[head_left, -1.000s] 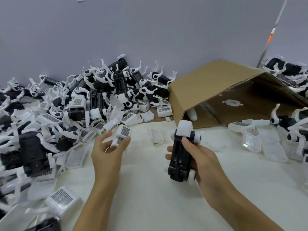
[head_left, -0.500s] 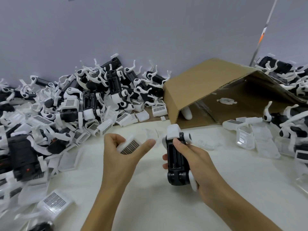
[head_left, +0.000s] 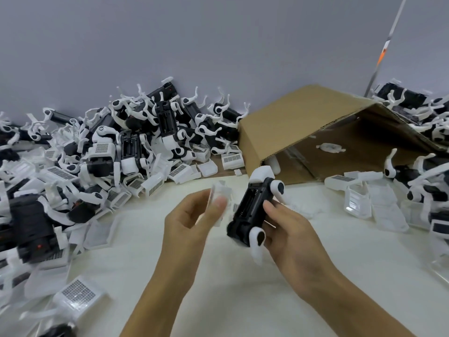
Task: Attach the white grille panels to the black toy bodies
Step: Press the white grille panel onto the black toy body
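Observation:
My right hand [head_left: 289,229] grips a black toy body [head_left: 252,210] with white joints, held tilted above the white table, its white end pointing away from me. My left hand [head_left: 189,222] pinches a white grille panel [head_left: 220,203] between thumb and fingers, just left of the black body and a small gap from it. The panel is blurred and its grille face is not visible.
A big heap of black-and-white toy bodies and loose grille panels [head_left: 97,166] fills the left side. One loose grille panel [head_left: 77,293] lies near the front left. A tipped cardboard box [head_left: 303,122] stands behind the hands; more parts [head_left: 379,205] lie at the right.
My left hand carried the grille panel from the heap's edge rightward to beside the black body. My right hand tilted the body, turning its near end toward the panel.

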Available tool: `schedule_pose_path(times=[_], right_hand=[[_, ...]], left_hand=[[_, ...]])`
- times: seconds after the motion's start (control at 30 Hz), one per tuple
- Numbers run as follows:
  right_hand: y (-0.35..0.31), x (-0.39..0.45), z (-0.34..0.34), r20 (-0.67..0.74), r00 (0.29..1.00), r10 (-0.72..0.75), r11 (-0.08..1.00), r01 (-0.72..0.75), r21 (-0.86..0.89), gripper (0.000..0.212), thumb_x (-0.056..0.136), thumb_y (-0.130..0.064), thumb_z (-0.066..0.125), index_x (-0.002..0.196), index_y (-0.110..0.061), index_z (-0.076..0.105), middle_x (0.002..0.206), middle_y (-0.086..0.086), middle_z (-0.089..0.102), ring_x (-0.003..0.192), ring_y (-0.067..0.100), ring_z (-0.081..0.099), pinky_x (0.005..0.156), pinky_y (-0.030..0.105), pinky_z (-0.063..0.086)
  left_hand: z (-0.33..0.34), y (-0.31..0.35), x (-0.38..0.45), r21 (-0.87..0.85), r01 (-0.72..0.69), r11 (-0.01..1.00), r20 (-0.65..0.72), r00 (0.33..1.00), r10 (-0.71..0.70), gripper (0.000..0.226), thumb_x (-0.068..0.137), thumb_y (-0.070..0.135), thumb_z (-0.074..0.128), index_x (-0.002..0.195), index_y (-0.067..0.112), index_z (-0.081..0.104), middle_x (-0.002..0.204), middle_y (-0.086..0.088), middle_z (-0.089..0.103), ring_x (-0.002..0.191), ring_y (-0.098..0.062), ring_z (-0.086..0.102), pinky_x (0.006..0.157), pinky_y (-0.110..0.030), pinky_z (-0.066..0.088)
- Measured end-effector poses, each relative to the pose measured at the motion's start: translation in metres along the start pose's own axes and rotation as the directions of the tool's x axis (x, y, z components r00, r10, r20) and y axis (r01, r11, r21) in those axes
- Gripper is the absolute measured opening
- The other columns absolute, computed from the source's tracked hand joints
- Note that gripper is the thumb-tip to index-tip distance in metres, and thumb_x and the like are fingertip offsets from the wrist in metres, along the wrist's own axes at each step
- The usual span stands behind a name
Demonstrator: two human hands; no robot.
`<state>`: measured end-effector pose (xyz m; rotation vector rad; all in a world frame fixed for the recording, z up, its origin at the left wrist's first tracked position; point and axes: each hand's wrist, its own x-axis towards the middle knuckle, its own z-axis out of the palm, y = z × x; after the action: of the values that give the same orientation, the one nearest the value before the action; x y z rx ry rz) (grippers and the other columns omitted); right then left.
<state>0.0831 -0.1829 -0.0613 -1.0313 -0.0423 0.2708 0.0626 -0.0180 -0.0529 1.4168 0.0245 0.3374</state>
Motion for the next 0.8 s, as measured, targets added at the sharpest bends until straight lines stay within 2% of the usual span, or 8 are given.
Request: schedule_pose_path(times=[0.1,0.23,0.37,0.47,0.57,0.67,0.8], right_hand=[[0.001,-0.001,0.0,0.065,0.995,-0.078,0.989,0.085,-0.118,0.039,0.084,-0.028,0.066,0.12,-0.015,0.074,0.115,0.011,0.075,0.106,0.026,0.073,0.086,0.031,0.06],[0.005,-0.002,-0.001,0.104,0.988,-0.111,0.97,0.13,-0.203,0.034,0.087,-0.027,0.068,0.119,-0.021,0.075,0.119,0.006,0.075,0.111,0.025,0.071,0.098,0.036,0.056],[0.006,-0.003,-0.001,0.137,0.982,-0.131,0.973,0.154,-0.174,0.033,0.089,-0.03,0.063,0.118,-0.02,0.076,0.12,0.007,0.074,0.112,0.026,0.071,0.091,0.031,0.058],[0.006,-0.003,-0.002,0.092,0.979,-0.182,0.956,0.198,-0.216,0.028,0.092,-0.026,0.06,0.112,-0.019,0.078,0.112,0.009,0.077,0.105,0.028,0.073,0.081,0.031,0.061],[0.008,-0.003,-0.003,0.044,0.97,-0.24,0.936,0.243,-0.255,0.024,0.095,-0.024,0.058,0.104,-0.02,0.08,0.104,0.008,0.078,0.101,0.027,0.075,0.074,0.03,0.062],[0.006,-0.004,-0.001,0.075,0.96,-0.269,0.925,0.279,-0.257,0.026,0.09,-0.033,0.06,0.105,-0.027,0.08,0.105,0.005,0.078,0.1,0.023,0.075,0.075,0.029,0.061],[0.002,-0.007,0.001,0.131,0.955,-0.266,0.927,0.291,-0.235,0.028,0.087,-0.038,0.061,0.108,-0.036,0.079,0.113,-0.001,0.077,0.108,0.018,0.072,0.083,0.024,0.058]], left_hand=[[0.008,0.001,-0.007,0.068,-0.043,0.997,0.027,0.999,0.041,0.026,0.074,0.04,0.081,0.098,0.03,0.079,0.1,0.002,0.078,0.096,-0.014,0.073,0.078,-0.018,0.055],[0.014,0.0,-0.012,0.171,-0.077,0.982,-0.001,0.997,0.078,0.024,0.073,0.043,0.085,0.095,0.034,0.078,0.095,0.008,0.077,0.091,-0.012,0.073,0.068,-0.017,0.056],[0.012,0.004,-0.011,0.158,-0.051,0.986,0.005,0.999,0.051,0.021,0.07,0.043,0.081,0.089,0.034,0.08,0.089,0.007,0.078,0.087,-0.009,0.072,0.058,-0.013,0.053],[0.006,0.006,-0.007,0.209,-0.008,0.978,0.047,0.999,-0.002,0.022,0.071,0.05,0.086,0.088,0.038,0.079,0.089,0.007,0.078,0.088,-0.01,0.073,0.067,-0.02,0.054],[0.001,0.008,-0.006,0.274,-0.033,0.961,0.077,0.997,0.012,0.025,0.069,0.054,0.079,0.09,0.04,0.077,0.092,0.012,0.078,0.091,-0.007,0.072,0.074,-0.021,0.052],[0.002,0.008,-0.008,0.284,-0.091,0.955,0.055,0.995,0.079,0.03,0.068,0.059,0.076,0.086,0.036,0.079,0.087,0.01,0.077,0.084,-0.009,0.072,0.069,-0.018,0.055],[0.008,0.006,-0.012,0.333,-0.178,0.926,0.095,0.983,0.155,0.025,0.075,0.049,0.079,0.095,0.034,0.078,0.092,0.013,0.077,0.088,-0.012,0.073,0.07,-0.017,0.055]])
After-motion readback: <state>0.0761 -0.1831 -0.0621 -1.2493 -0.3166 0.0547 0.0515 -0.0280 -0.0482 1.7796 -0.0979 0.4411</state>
